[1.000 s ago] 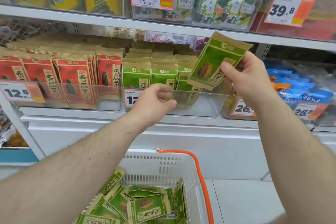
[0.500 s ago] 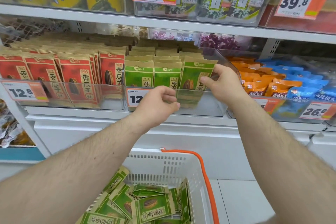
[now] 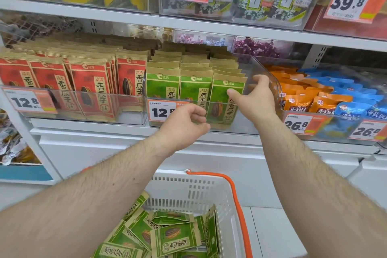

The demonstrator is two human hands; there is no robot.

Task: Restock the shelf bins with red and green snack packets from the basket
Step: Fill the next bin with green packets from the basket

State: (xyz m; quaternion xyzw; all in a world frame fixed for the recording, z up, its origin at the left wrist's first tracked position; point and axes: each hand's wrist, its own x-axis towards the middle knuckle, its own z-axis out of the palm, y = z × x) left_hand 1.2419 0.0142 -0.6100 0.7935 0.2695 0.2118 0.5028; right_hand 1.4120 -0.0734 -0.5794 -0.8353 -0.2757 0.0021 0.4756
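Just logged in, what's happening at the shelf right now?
A person is restocking green packets. The right hand pinches the front-right green packet standing in the clear bin, thumb on its face. The left hand hovers loosely curled at the bin's front, holding nothing. More green packets lie in the white basket below. The red packets fill the neighbouring bin.

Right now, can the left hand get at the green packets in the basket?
Probably yes. The left hand holds nothing, its fingers loosely curled by the bin front, and the green packets lie uncovered in the open-topped basket below it. Only the left forearm crosses above part of the pile.
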